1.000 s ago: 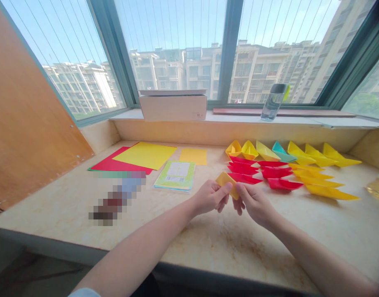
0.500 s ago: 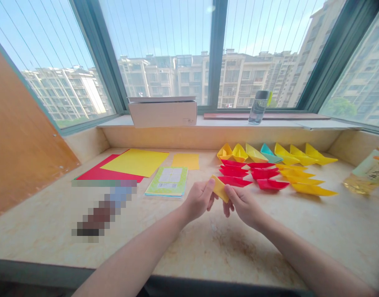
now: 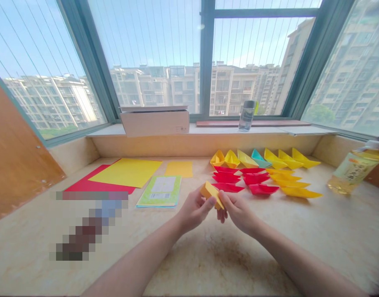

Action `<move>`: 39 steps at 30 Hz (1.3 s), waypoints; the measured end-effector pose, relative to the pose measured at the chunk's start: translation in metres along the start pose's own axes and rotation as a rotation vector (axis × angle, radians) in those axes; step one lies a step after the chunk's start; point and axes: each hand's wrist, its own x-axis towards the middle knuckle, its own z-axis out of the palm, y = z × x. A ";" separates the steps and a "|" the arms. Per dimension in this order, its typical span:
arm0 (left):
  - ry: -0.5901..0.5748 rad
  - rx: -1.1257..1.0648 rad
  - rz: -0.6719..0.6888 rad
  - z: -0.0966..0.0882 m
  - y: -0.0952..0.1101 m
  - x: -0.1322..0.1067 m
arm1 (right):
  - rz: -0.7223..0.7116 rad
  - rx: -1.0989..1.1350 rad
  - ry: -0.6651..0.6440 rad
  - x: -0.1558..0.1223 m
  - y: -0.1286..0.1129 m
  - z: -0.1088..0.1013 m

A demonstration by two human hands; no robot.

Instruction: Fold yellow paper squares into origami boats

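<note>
A small piece of folded yellow paper [image 3: 212,194] is held up between both hands, above the counter. My left hand [image 3: 195,210] pinches its left side, thumb in front. My right hand [image 3: 237,208] grips the right end between thumb and fingers; some fingertips hang below the paper. Just behind the hands stand rows of folded paper boats: red boats [image 3: 228,187], yellow boats [image 3: 301,192] to their right, and a back row of mostly yellow boats [image 3: 272,158] with one turquoise boat [image 3: 260,158].
Left of the hands lie a green-covered booklet [image 3: 161,192], a yellow square sheet [image 3: 178,169], and large yellow [image 3: 127,172] and red sheets [image 3: 84,180]. A drink bottle [image 3: 355,169] stands far right. On the sill are a white box [image 3: 155,123] and a water bottle [image 3: 247,116].
The view has tilted up and turned slightly right. My left thumb has moved lower on the yellow paper, whose folded layers now stand apart and show more thickness.
</note>
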 end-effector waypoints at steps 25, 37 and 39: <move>0.267 0.049 -0.147 -0.008 -0.003 0.011 | -0.096 -0.106 0.191 0.012 0.001 -0.025; 0.327 0.297 -0.137 -0.014 -0.008 0.010 | -0.146 -0.298 0.167 0.006 0.000 -0.019; 0.334 0.285 -0.134 -0.014 -0.008 0.010 | -0.170 -0.319 0.161 0.006 0.000 -0.019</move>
